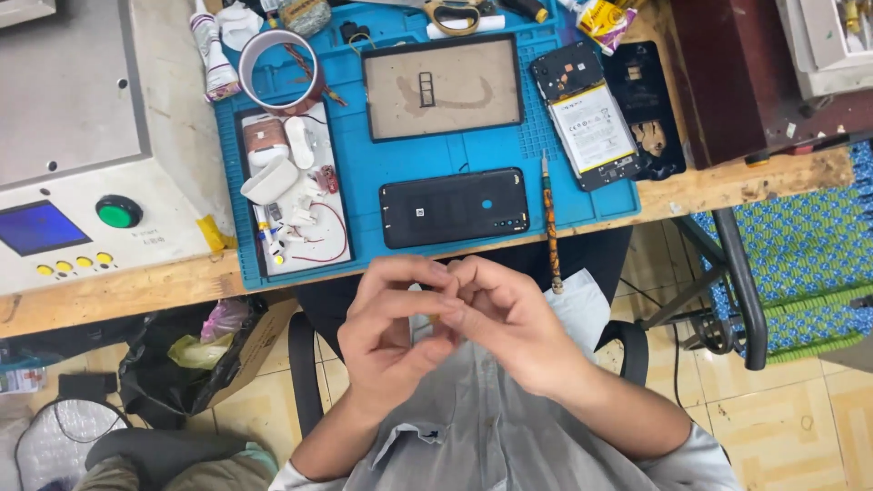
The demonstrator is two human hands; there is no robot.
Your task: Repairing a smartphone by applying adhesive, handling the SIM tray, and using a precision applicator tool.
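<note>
Left hand (386, 327) held low before the grey shirt, fingers (400, 273) curled inward, tips pressed toward those of the other hand. Right hand (509, 318) touching it at the middle, fingers (486, 273) likewise bent and drawn together. Pinched between the two sets of fingertips, a tiny yellowish piece (437, 317), mostly hidden; shape and kind impossible to tell.

Far up and left of the fingers, a grey machine panel with a round green button (119, 211). Nearer, above the left fingers, a white tray of small parts and red wire (293, 195) on the blue silicone work mat (364, 155) covering the wooden bench (136, 286). Just above both hands, a black phone lying back-up (453, 207) at the mat's near edge. Beyond it, a dark-framed brownish panel (443, 86). Above the right fingers, a thin orange-patterned screwdriver (551, 223) overhanging the bench edge. Further up and right, an opened phone body showing a white battery (591, 123), beside a black back cover (647, 109).
</note>
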